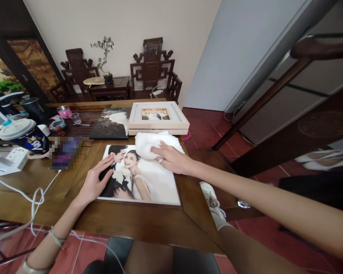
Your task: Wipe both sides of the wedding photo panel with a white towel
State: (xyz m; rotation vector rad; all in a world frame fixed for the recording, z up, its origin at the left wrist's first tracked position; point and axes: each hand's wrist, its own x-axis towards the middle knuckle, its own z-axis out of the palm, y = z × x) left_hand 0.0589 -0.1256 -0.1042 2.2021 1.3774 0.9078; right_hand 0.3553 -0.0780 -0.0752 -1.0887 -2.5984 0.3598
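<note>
A wedding photo panel (148, 179) lies flat on the wooden table (160, 224), close to its front right corner. My left hand (96, 178) rests on the panel's left edge, fingers stretched out and holding nothing. In my right hand (171, 159) is a folded white cloth (148, 142), gripped from above with the fingers pressed into it. The cloth covers the panel's upper right corner and hides that part of the picture. A ring shows on a right-hand finger.
Behind the panel lie a dark photo panel (110, 123) and stacked pale frames (160, 114). To the left stand a lidded drink cup (24, 133), a blurred phone (65, 154), a white cable (36, 205), a pink mug (64, 111) and a clear cup (76, 118).
</note>
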